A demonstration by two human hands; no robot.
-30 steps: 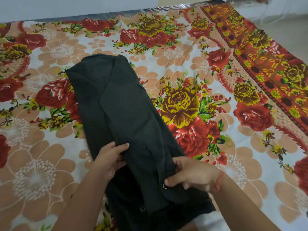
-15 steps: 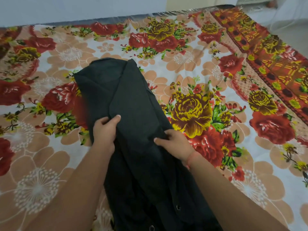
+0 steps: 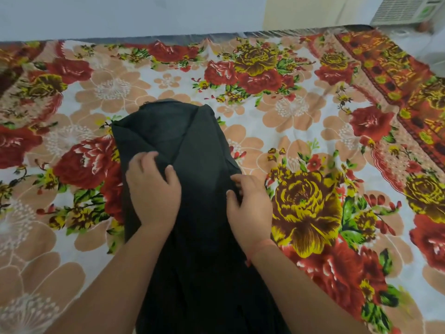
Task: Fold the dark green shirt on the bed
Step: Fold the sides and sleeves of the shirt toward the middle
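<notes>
The dark green shirt (image 3: pixel 190 141) lies lengthwise on the bed (image 3: pixel 301 121), folded into a long narrow strip that runs from the middle of the sheet down between my arms. My left hand (image 3: pixel 154 191) rests on the strip's left side, fingers curled into a fold of the cloth. My right hand (image 3: pixel 250 208) sits at the strip's right edge, fingertips pinching that edge. The near end of the shirt is hidden under my forearms.
A floral sheet in red, yellow and tan covers the bed, with an orange patterned border (image 3: pixel 390 75) along the right side. A pale wall (image 3: pixel 132 15) stands behind the far edge. A white vented appliance (image 3: pixel 407 8) is at the top right.
Both hands have slid up the shirt away from me, from its near end to its middle. The view has tilted up and shows more of the far wall.
</notes>
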